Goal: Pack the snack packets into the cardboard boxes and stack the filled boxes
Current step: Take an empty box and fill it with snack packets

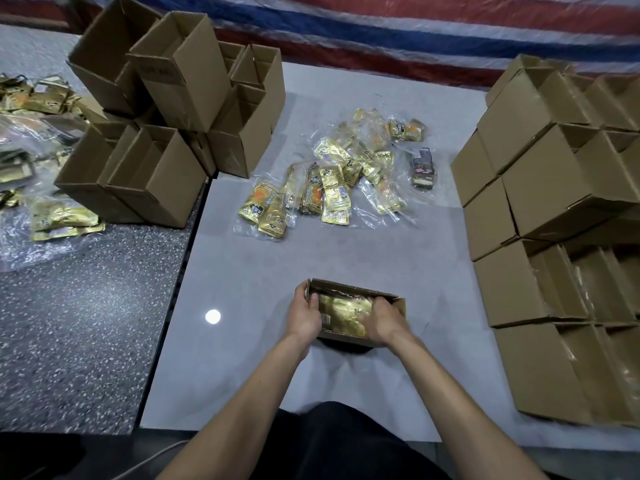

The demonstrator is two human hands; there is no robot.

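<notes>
A small open cardboard box (pixel 356 288) lies on the pale table in front of me, with gold snack packets (pixel 341 308) inside it. My left hand (pixel 306 315) grips the box's left end, thumb over the rim. My right hand (pixel 382 322) reaches into the box from the right, fingers pressed on the gold packets. A loose pile of gold snack packets in clear wrap (pixel 332 178) lies farther back on the table.
Empty open boxes (pixel 166 133) are heaped at the back left. Stacked boxes (pixel 554 237) fill the right side, their open ends showing packets. More gold packets (pixel 52 216) lie on the speckled surface at left. A dark packet (pixel 423 171) sits by the pile.
</notes>
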